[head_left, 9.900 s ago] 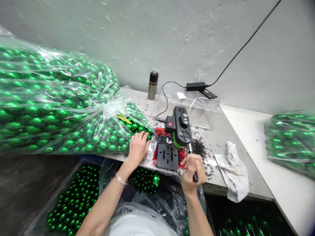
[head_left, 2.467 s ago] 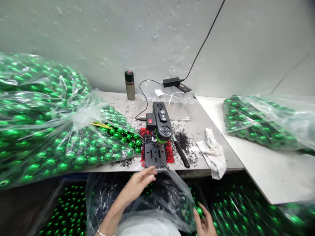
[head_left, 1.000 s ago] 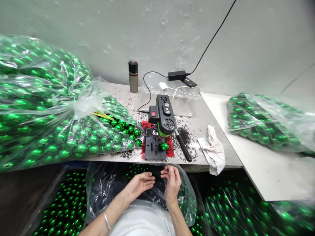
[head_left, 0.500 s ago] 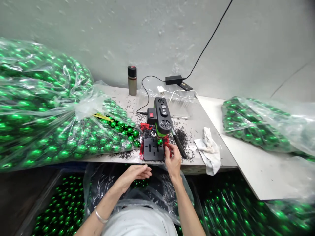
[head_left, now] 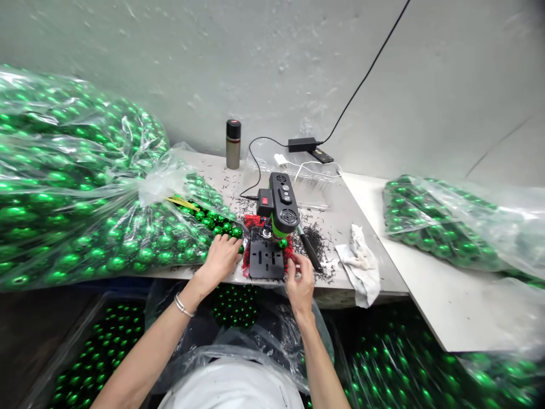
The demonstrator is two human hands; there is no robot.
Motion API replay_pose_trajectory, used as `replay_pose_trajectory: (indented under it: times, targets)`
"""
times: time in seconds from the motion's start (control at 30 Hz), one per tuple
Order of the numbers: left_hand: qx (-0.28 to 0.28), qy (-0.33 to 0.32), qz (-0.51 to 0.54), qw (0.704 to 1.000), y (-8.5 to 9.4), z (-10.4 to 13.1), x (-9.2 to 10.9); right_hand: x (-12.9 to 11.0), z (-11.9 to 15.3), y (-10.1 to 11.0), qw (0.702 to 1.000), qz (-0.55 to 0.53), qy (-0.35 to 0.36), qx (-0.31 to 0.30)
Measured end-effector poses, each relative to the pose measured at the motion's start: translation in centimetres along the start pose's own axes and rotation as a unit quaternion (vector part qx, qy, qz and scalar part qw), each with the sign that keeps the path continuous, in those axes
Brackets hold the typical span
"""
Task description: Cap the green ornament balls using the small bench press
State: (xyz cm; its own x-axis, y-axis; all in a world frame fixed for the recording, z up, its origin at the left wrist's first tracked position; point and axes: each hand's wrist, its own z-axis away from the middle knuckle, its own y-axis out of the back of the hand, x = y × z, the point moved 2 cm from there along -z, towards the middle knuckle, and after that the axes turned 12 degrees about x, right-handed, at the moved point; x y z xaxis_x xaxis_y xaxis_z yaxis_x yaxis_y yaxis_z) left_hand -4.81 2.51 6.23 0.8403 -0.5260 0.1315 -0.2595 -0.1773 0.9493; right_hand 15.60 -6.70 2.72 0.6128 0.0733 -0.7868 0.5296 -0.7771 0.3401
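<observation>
My left hand (head_left: 222, 257) reaches over the shiny green balls (head_left: 213, 221) at the mouth of the large clear bag. Its fingers are apart on the nearest balls, and no ball is visibly gripped. Just right of the black slotted base plate (head_left: 266, 258) is my right hand (head_left: 300, 281), fingers loosely curled and apart, with nothing visible in them. A small black device (head_left: 284, 199) with a green underside stands over the plate. One green ball (head_left: 283, 243) is under its head, beyond my right fingertips. Red material (head_left: 254, 220) shows around the plate.
A bulging bag of green balls (head_left: 63, 187) covers the table's left. A black-handled tool (head_left: 310, 250) lies among black scraps, beside a white cloth (head_left: 360, 264). Behind are a bottle (head_left: 233, 145) and a power adapter (head_left: 303, 144). Another ball bag (head_left: 438, 221) lies right.
My left hand has moved from in front of the table edge up and left onto the balls at the bag's mouth. My right hand stays beside the plate. The ball under the device has shifted slightly right.
</observation>
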Motion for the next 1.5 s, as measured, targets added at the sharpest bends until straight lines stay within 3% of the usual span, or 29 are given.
replay_pose_trajectory:
  times: [0.17, 0.27, 0.33, 0.4, 0.5, 0.6, 0.67, 0.73, 0.77, 0.83, 0.93, 1.07, 1.23, 1.37, 1.43, 1.5]
  targets:
    - [-0.010, 0.002, 0.021, 1.000, -0.7, 0.0, -0.2, 1.0, -2.9, -2.3, 0.997, 0.026, 0.040, -0.065]
    - [0.027, 0.059, 0.134, 0.989, -0.8, 0.2, -1.2, 2.1, -4.2, -3.9, 0.989, 0.053, 0.080, -0.117]
    - [0.045, 0.119, 0.257, 0.958, -0.5, 0.4, -2.0, 2.9, -4.7, -4.3, 0.983, 0.068, 0.092, -0.146]
    - [0.046, 0.181, 0.401, 0.897, -0.2, 0.7, -2.6, 3.4, -4.8, -3.9, 0.981, 0.081, 0.087, -0.154]
    - [0.046, 0.243, 0.577, 0.778, 0.5, 1.6, -2.9, 2.8, -4.0, -1.8, 0.982, 0.104, 0.066, -0.142]
    - [0.052, 0.284, 0.673, 0.681, 1.0, 3.0, -2.6, -0.1, -1.9, 1.1, 0.984, 0.106, 0.034, -0.137]
    - [0.057, 0.307, 0.729, 0.609, 1.3, 4.0, -2.3, -3.0, 0.0, 1.9, 0.979, 0.045, 0.021, -0.196]
    - [0.062, 0.318, 0.782, 0.532, 1.6, 4.9, -2.1, -5.8, 1.7, 1.3, 0.962, -0.028, 0.047, -0.268]
    - [0.065, 0.318, 0.803, 0.499, 1.8, 5.4, -1.9, -7.0, 2.3, 0.5, 0.959, -0.055, 0.079, -0.267]
    - [0.071, 0.316, 0.832, 0.450, 2.3, 6.2, -1.8, -8.6, 2.7, -1.7, 0.961, -0.075, 0.144, -0.226]
    - [0.075, 0.314, 0.855, 0.405, 2.8, 7.2, -1.7, -8.8, 2.1, -6.0, 0.968, -0.058, 0.188, -0.156]
    - [0.067, 0.291, 0.869, 0.395, 3.1, 8.1, -1.8, -7.3, 1.3, -10.7, 0.970, -0.026, 0.181, -0.159]
    - [0.077, 0.265, 0.856, 0.438, 3.0, 8.6, -1.9, -5.8, 1.5, -13.5, 0.965, 0.013, 0.131, -0.228]
    - [0.082, 0.268, 0.818, 0.503, 2.5, 8.7, -2.0, -6.3, 2.1, -12.1, 0.976, -0.031, 0.086, -0.199]
    - [0.081, 0.272, 0.789, 0.545, 2.1, 8.7, -1.9, -7.0, 2.8, -10.0, 0.978, -0.092, 0.039, -0.181]
    - [0.074, 0.280, 0.750, 0.594, 1.7, 8.7, -1.6, -7.7, 3.7, -7.5, 0.968, -0.170, -0.055, -0.178]
